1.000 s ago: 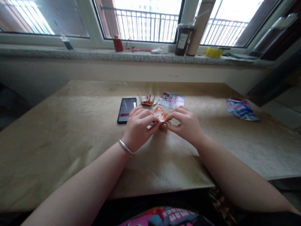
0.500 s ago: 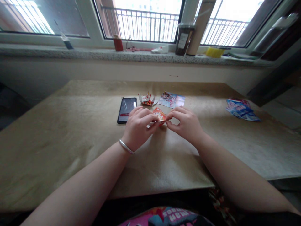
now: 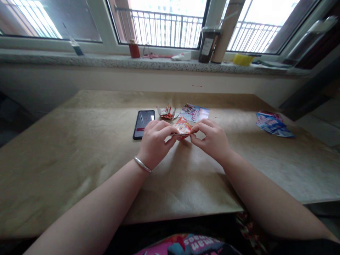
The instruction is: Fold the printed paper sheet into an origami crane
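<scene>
Between my two hands is a small folded paper, orange-red and white with print on it. My left hand pinches its left side between thumb and fingers, and a silver bangle circles that wrist. At the right corner of the paper, my right hand pinches with thumb and forefinger. Just behind lies a folded paper piece with upright points, red and white. A dark-cased phone lies left of it, its lower right corner partly covered by my left hand. The underside of the held paper is hidden.
A printed blue-and-pink sheet lies beyond my right hand. Several blue and red printed papers overlap at the table's right. Behind the table, the stone windowsill carries a red container, a dark jar and a yellow item.
The paper has shifted slightly to the right, and more of its printed face shows. My right hand has moved a little to the right with its corner. Both hands keep their pinch.
</scene>
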The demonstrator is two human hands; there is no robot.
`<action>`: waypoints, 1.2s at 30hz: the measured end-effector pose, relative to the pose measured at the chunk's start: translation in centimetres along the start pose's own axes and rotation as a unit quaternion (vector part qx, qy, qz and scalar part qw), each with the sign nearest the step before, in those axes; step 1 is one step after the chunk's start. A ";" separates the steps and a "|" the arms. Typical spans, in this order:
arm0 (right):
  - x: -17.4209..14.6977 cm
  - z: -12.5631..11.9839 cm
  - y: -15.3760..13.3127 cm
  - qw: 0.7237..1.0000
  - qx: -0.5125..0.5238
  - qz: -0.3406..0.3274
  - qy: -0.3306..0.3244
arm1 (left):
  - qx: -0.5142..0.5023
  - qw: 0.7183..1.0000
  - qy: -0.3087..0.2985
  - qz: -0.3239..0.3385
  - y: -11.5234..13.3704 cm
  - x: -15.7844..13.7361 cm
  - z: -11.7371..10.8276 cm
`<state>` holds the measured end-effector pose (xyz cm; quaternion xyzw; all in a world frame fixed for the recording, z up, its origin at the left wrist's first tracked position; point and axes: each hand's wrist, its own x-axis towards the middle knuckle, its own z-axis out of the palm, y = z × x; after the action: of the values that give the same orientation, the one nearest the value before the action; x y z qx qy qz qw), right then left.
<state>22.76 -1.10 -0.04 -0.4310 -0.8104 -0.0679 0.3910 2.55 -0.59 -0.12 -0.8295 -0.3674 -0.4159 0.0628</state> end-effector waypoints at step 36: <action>-0.2 0.5 0.7 0.998 0.025 -0.017 -0.058 | -0.307 0.915 0.062 -0.252 -0.4 -0.1 0.8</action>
<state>23.07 -0.57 -0.73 -0.4101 -0.8405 -0.0292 0.3528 2.78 0.05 -0.79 -0.6602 -0.4138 -0.5611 -0.2794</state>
